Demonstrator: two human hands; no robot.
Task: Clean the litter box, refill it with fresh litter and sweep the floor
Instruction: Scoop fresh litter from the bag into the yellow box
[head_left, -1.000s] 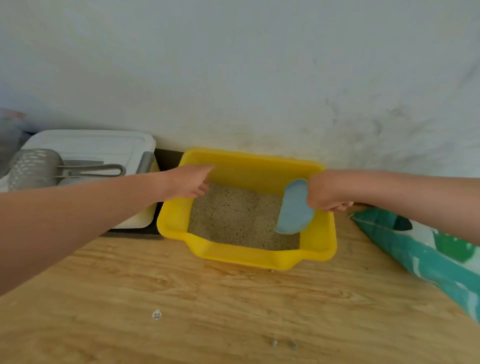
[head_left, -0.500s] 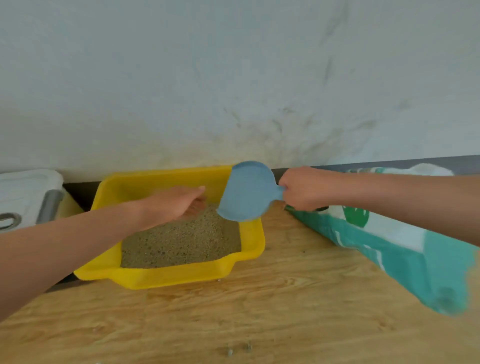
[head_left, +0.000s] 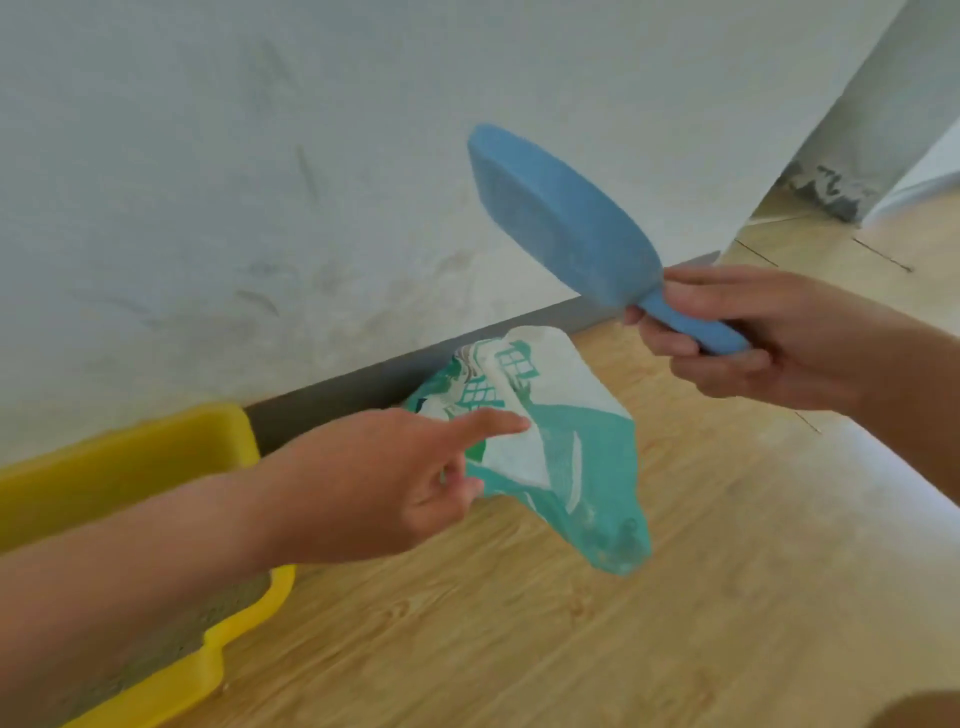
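My right hand grips the handle of a blue scoop, held up in the air in front of the wall with its bowl tilted up and to the left. My left hand reaches over a green and white litter bag that lies on the wooden floor by the wall; the forefinger is stretched out and touches the bag's white part, the other fingers are loosely curled. The yellow litter box sits at the lower left, with a strip of sandy litter showing under my left forearm.
A white scuffed wall with a grey skirting board runs behind everything. The wall ends at a corner on the upper right, where more wooden floor continues. Wooden floor fills the foreground.
The view has swung right, away from the litter box. My right hand lifted the scoop out of the box and up. My left hand left the box and moved over to the bag.
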